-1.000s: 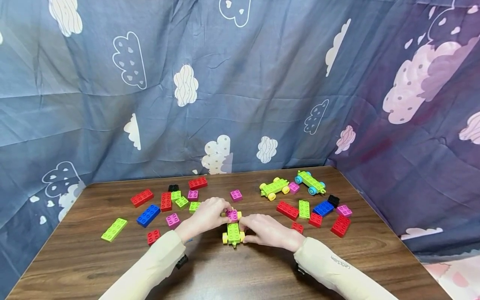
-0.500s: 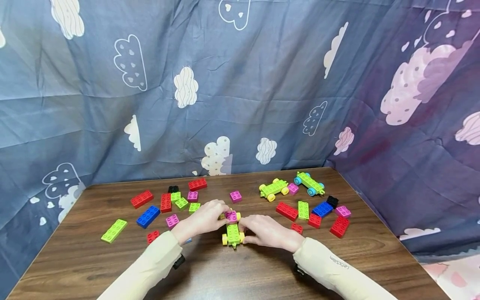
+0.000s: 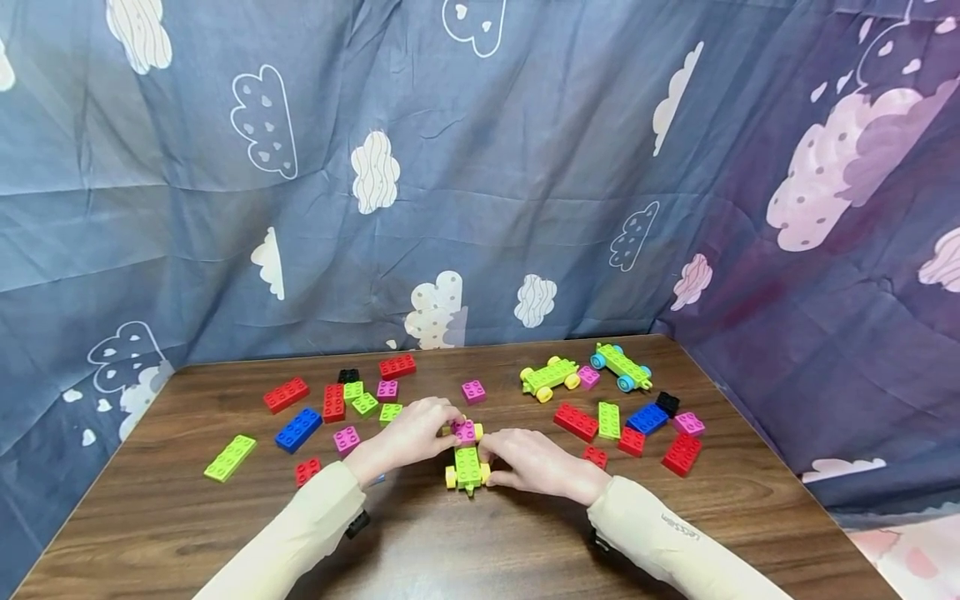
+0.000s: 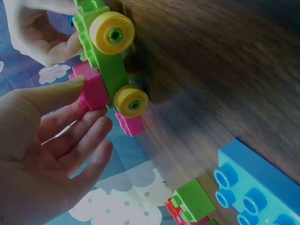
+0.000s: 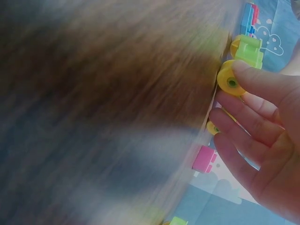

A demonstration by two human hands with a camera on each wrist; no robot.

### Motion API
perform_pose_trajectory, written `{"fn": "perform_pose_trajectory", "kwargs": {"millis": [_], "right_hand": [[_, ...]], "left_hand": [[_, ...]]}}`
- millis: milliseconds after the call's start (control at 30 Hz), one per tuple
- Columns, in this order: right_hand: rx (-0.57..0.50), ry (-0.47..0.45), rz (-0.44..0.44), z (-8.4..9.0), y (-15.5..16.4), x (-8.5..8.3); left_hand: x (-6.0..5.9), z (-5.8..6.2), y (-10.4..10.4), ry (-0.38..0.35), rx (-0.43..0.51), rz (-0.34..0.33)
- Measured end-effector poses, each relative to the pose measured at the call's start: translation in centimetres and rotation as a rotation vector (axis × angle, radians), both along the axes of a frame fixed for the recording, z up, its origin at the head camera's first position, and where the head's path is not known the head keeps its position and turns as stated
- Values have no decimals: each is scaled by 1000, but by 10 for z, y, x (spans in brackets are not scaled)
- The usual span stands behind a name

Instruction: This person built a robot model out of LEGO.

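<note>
Head view | my left hand pinches the pink brick onto the green wheeled chassis mid-table, near edge side | my right hand grips the chassis | risk: off-centre push misses studs, wheels roll away

From my remote seat, the wheeled car sat mid-counter with a small brick on its far end — my left hand to its left, right hand to its right. Two more cars stood behind, right — loose bricks scattered behind, left.
</note>
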State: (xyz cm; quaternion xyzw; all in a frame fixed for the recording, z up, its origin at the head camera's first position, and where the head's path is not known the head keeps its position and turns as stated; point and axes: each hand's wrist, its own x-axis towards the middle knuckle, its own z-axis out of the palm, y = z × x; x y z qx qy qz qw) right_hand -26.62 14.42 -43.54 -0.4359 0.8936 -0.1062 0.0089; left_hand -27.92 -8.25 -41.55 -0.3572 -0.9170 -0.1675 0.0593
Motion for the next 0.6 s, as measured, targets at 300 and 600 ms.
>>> {"fn": "perform_pose_trajectory", "kwargs": {"millis": [300, 600], "right_hand": [[2, 3, -6, -2, -1, 0], [1, 36, -3, -2, -1, 0]], "left_hand": [[0, -6, -1, 74, -4, -15], [0, -2, 1, 87, -36, -7]]}}
